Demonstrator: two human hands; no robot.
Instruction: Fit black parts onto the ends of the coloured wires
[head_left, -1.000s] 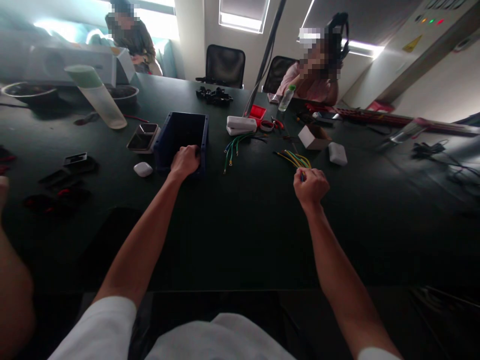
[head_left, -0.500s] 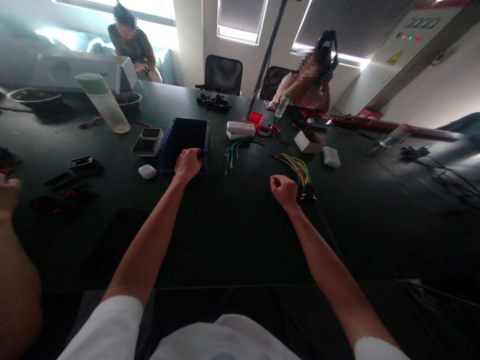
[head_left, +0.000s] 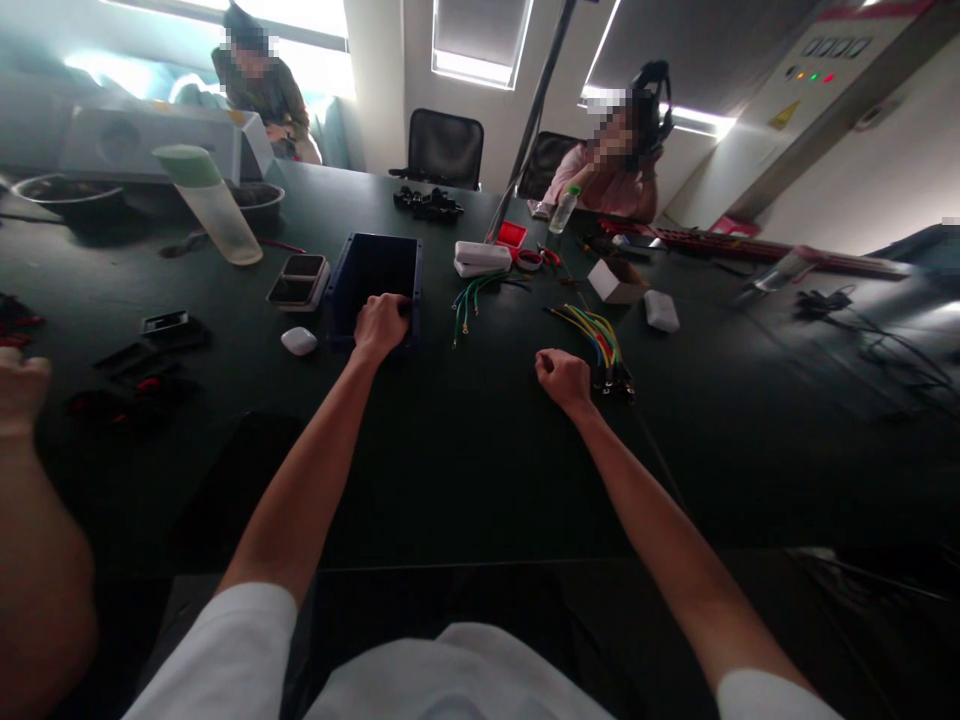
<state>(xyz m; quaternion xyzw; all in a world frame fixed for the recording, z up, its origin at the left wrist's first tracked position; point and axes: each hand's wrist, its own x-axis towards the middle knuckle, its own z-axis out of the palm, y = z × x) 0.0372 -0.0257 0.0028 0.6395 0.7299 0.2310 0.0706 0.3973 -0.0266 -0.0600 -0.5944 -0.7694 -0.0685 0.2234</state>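
My left hand (head_left: pixel 381 324) is curled closed at the open front of a dark blue plastic bin (head_left: pixel 414 262), over its low edge. Its fingertips are turned away, and I cannot make out what they hold, if anything. My right hand (head_left: pixel 564 378) is a loose fist low over the dark table (head_left: pixel 480 470), with its finger ends tucked in and their contents hidden. Just beyond and to the right of that fist lies a bundle of yellow, green, red and blue wires (head_left: pixel 600 335) with metal ring ends. Several green wires (head_left: pixel 469 298) lie between the two hands.
Left of the bin are a white earbud case (head_left: pixel 298 341), a two-part tray (head_left: pixel 298 281) and a green-capped bottle (head_left: pixel 217 215). Beyond the wires stand a white box (head_left: pixel 480 258) and an open carton (head_left: pixel 616 282). Another person's arm (head_left: pixel 37 520) enters at left; two people sit opposite.
The view has shifted very slightly. Both hands keep nearly the same place and closed shape. The other person's hand at the left edge shows a little more.
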